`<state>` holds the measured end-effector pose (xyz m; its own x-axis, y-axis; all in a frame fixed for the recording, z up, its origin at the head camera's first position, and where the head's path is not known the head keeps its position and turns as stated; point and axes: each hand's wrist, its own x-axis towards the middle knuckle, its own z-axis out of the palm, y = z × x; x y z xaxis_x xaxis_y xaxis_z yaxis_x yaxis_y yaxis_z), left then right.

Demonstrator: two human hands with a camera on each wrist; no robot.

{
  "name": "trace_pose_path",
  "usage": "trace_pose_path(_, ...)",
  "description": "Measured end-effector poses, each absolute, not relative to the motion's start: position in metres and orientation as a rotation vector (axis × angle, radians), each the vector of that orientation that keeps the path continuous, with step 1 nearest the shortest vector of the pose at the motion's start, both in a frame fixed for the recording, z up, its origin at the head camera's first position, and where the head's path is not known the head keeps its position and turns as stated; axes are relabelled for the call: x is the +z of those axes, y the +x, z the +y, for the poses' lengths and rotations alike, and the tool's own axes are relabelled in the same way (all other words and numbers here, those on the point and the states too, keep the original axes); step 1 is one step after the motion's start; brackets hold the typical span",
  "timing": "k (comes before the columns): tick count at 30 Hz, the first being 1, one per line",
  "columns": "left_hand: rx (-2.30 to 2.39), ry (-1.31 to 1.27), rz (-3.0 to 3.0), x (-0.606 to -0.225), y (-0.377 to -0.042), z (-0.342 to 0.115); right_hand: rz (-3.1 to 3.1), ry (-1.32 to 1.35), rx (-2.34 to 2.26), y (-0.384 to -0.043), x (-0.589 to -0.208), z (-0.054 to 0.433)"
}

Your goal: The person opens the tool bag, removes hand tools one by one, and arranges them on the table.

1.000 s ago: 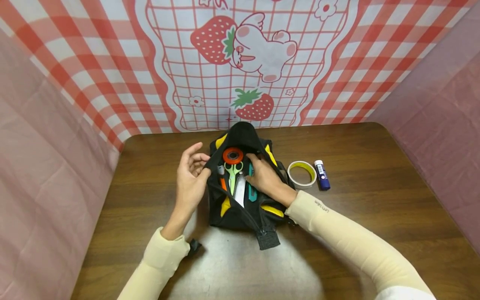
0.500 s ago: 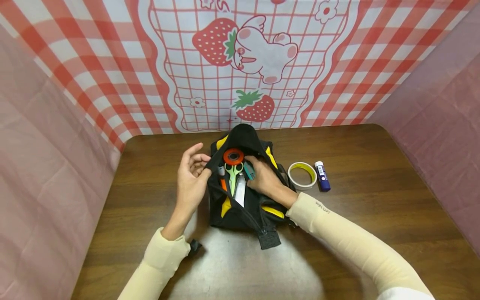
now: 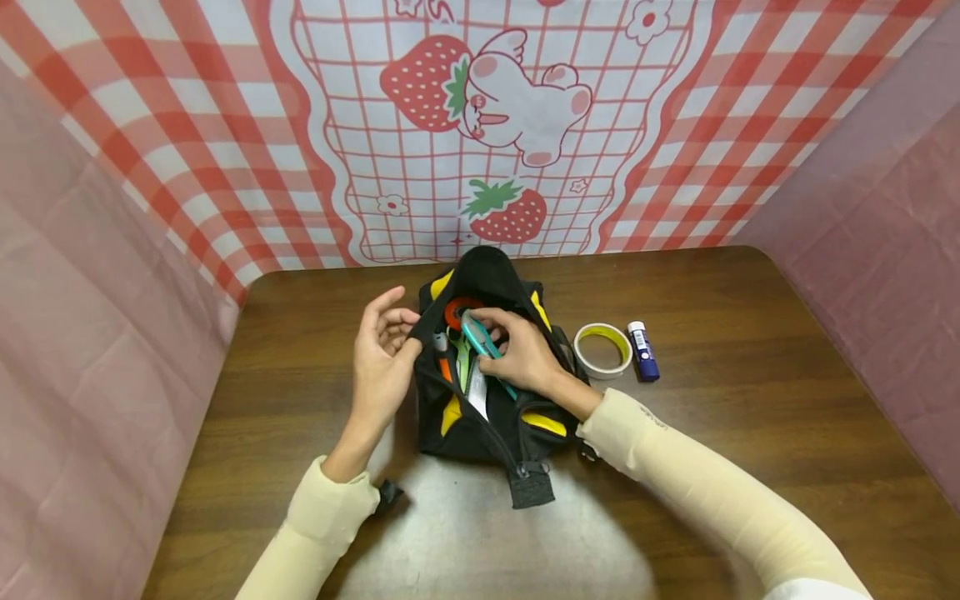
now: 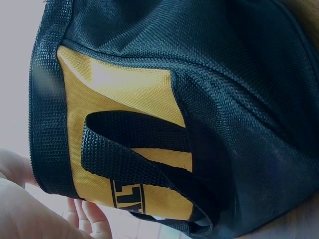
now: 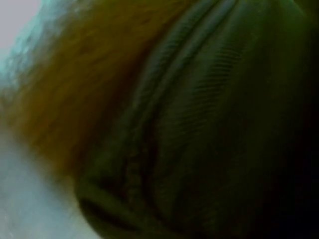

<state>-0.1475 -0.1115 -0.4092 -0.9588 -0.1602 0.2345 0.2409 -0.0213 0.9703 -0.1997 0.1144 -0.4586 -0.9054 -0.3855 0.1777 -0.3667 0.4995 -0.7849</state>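
In the head view a black and yellow tool bag (image 3: 480, 446) stands unzipped on the table. My left hand (image 3: 381, 358) pinches the left edge of its mouth between thumb and fingers; the left wrist view shows that hand (image 4: 45, 214) at the bag's black rim. Over the opening, my right hand (image 3: 521, 354) holds a teal utility knife (image 3: 480, 335) between thumb and fingers, tilted, its lower end down in the bag. Inside lie a red-orange ring-shaped roll (image 3: 454, 312), green-handled scissors (image 3: 461, 358), an orange and grey tool (image 3: 443, 358) and a whitish flat piece (image 3: 477, 396).
To the right of the bag, a roll of tape (image 3: 602, 372) lies flat beside a blue and white glue stick (image 3: 643, 352). A checked strawberry cloth (image 3: 517, 125) hangs behind the wooden table (image 3: 735, 350). Pink cloth (image 3: 97, 333) borders both sides. Dark bag fabric (image 5: 199, 124) fills the right wrist view.
My right hand has lifted the teal utility knife from the bag's right side up and leftward, over the scissors and the red-orange roll. My left hand stays at the bag's edge.
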Motion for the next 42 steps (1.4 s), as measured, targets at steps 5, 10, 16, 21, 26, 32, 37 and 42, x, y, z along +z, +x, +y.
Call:
trace_pose_path(5, -2.068, -0.083, -1.976, -0.409, -0.147, -0.112, 2.648, -0.73, -1.517, -0.198, -0.453, 0.114)
trace_pose_path(10, -2.068, -0.087, -1.976, -0.409, -0.148, -0.112, 2.582, -0.732, -1.628, -0.196, -0.449, 0.115)
trace_pose_path(16, -2.063, -0.095, -1.975, -0.409, -0.148, -0.111, 2.498, -0.772, -1.823, -0.194, -0.443, 0.114)
trace_pose_path(21, -2.069, -0.095, -1.967, -0.409, -0.148, -0.111, 2.377, -0.86, -2.037, -0.192, -0.432, 0.114)
trace_pose_path(26, -2.073, -0.091, -1.966, -0.41, -0.148, -0.11, 2.283, -0.896, -2.225, -0.188, -0.418, 0.116)
trace_pose_path(32, -2.077, -0.094, -1.961, -0.41, -0.148, -0.111, 2.198, -0.841, -2.405, -0.18, -0.399, 0.126)
trace_pose_path(37, -2.071, -0.088, -1.97, -0.411, -0.148, -0.111, 2.161, -0.725, -2.508, -0.174, -0.388, 0.141)
trace_pose_path(42, -2.066, -0.085, -1.975, -0.411, -0.148, -0.11, 2.165, -0.662, -2.568, -0.168, -0.382, 0.156)
